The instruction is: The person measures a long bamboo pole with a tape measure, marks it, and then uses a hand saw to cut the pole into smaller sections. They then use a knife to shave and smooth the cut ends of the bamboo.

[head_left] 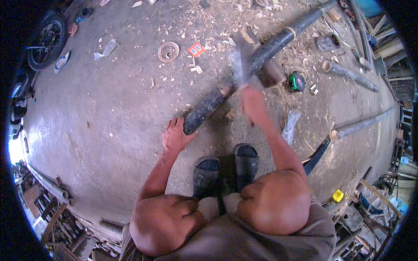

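A long dark bamboo pole (209, 106) runs slantwise from near my feet to the far right. My left hand (177, 135) is closed round its near end, steadying it from the left. In my right hand (253, 103) is a broad-bladed knife (240, 67), smeared by motion; its handle is hidden in my grip. The blade stands over the middle of the pole, and whether it touches the wood cannot be made out. A brown block (272, 73) lies beneath the pole, partly covered by it. Rough pale patches show on the pole close to the blade.
Wood chips litter the far floor around a shallow round dish (168, 51) and an orange card (197, 49). To the right are a green-black tape measure (297, 81), a can (327, 42), cut bamboo lengths (350, 75) and a dark saw-like blade (317, 155). A wheel (48, 41) stands far left.
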Available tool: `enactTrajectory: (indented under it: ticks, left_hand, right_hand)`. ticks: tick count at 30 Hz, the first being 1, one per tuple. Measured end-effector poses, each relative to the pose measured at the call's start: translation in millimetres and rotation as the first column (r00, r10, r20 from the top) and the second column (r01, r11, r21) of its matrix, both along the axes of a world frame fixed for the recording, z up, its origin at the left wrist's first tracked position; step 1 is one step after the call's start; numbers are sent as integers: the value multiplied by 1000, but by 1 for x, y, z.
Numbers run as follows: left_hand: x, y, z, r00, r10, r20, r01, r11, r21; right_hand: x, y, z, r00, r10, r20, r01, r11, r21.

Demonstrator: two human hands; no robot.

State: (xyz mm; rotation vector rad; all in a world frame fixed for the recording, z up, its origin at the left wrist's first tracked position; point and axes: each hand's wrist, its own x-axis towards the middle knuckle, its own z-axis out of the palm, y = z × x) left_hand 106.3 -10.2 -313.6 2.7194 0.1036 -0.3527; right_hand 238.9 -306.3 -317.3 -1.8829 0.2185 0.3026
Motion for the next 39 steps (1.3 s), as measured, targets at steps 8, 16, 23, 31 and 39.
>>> enactTrajectory:
  ticks: [8, 16, 23, 31, 39]
  left_hand:
    - [-5, 4, 10, 998, 42, -55, -42, 999, -10]
    - [-11, 7, 7, 1000, 22, 23, -22, 1000, 2]
    - [-12, 11, 6, 999, 40, 21, -40, 999, 9]
    - [-10, 15, 11, 999, 50, 7, -50, 999, 21]
    - [-2, -4, 6, 1000, 16, -25, -15, 1000, 1]
  right_hand:
    - [16, -5, -8, 991, -98, 88, 84, 985, 150]
    - [6, 4, 8, 994, 100, -36, -102, 992, -71]
    - [-26, 16, 8, 909, 355, -220, -377, 924, -68]
    - [-14, 16, -21, 835, 463, -298, -548, 744, -382]
    - [-11, -30, -54, 917, 383, 111, -293, 835, -465]
